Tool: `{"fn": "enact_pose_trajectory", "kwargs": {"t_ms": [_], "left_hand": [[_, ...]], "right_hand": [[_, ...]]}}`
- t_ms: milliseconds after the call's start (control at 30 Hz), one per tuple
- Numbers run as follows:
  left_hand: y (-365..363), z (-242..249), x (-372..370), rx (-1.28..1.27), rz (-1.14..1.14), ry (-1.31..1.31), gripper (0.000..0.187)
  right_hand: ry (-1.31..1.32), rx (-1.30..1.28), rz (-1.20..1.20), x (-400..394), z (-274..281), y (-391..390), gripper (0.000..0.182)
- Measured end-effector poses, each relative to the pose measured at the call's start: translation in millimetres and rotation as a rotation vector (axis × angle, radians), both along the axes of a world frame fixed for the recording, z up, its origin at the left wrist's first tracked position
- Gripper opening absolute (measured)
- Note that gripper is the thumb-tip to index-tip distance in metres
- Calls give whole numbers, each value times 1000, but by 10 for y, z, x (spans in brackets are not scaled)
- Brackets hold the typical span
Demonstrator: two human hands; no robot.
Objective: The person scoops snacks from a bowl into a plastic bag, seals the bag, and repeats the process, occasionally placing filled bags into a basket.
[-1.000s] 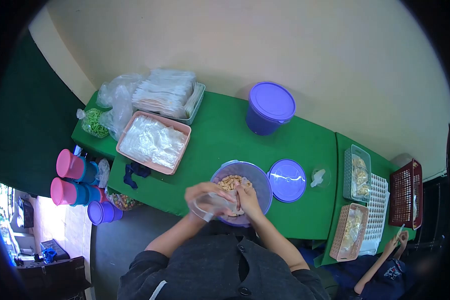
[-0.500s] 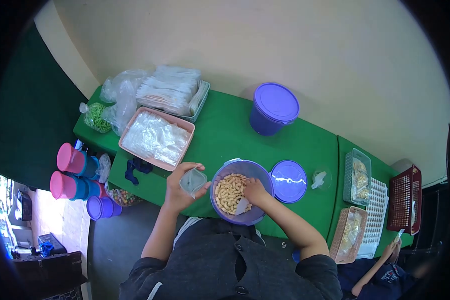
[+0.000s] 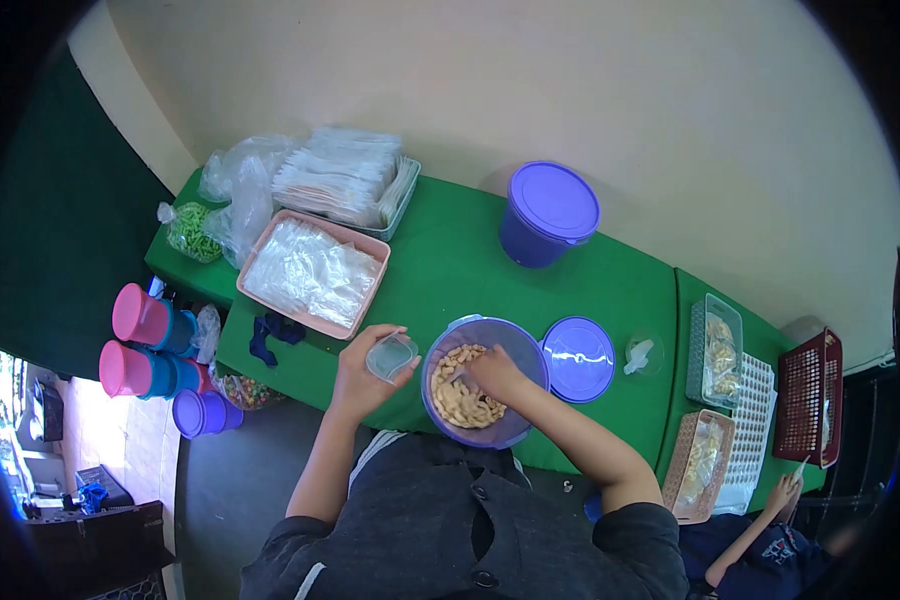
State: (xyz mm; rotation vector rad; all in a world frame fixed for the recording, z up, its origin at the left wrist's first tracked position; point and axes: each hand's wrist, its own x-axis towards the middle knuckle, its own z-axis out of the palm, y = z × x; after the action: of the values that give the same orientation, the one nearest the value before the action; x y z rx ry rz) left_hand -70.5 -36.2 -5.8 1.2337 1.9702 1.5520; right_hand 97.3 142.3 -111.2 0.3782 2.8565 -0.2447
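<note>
My left hand [image 3: 362, 372] is closed around a small clear plastic bag [image 3: 391, 356], its mouth spread open and facing up. Just right of it stands a purple bucket [image 3: 530, 424], partly filled with pale, finger-shaped snack pieces [image 3: 460, 400]. Inside the bucket my right hand [image 3: 494, 372] is closed, knuckles up, among the snacks. A pale plastic scoop [image 3: 457, 373] shows, blurred, at its fingers; its handle is hidden by the hand. The bucket's purple lid [image 3: 579, 360] lies flat beside it on the green table [image 3: 440, 250].
A pink basket [image 3: 360, 318] of clear bags and a stack of white packets [image 3: 340, 175] stand at left. A closed purple bucket [image 3: 550, 215] is at the back. On the right are snack baskets [image 3: 705, 468], a red basket [image 3: 810, 400] and another person's hands [image 3: 787, 490].
My right hand has moved left and slightly up inside the bucket, and the scoop has swept left through the snacks. My left hand holds the bag in nearly the same place.
</note>
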Motion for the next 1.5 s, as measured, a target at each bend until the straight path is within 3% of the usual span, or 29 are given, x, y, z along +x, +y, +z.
{"fn": "enact_pose_trajectory", "kwargs": {"t_ms": [67,200,367,467,533,733,1100,1267,1300,1367,1500], "left_hand": [[19,3,-2,-9,-10,20,42],[18,-19,-2,-24,2,1,43],[53,-36,-7,-47,-9,-31,44],[84,31,-26,-72,-50,58,46],[101,53,-51,-127,-105,290,48],[219,58,58,-198,-241,433,57],[478,25,567,-149,-330,593,70],[518,-7,670,-85,-318,526,70],[520,36,685,-68,-298,493,70],[535,97,709,-51,-283,460,70],[580,182,759,9,-270,394,71]], "right_hand": [[-242,-316,50,16,-474,-15,19],[-326,-408,18,64,-444,-38,22],[-88,-627,-53,168,140,109,22],[81,-540,-58,303,400,150,22],[126,-615,-142,392,767,164,23],[302,-678,-288,719,1562,219,24],[417,-493,-426,840,1893,-7,18],[561,-626,-600,862,2231,-139,28],[561,-627,-603,882,2219,-144,28],[809,-853,-565,942,2168,-168,31],[917,-917,-535,1022,2091,-191,30]]}}
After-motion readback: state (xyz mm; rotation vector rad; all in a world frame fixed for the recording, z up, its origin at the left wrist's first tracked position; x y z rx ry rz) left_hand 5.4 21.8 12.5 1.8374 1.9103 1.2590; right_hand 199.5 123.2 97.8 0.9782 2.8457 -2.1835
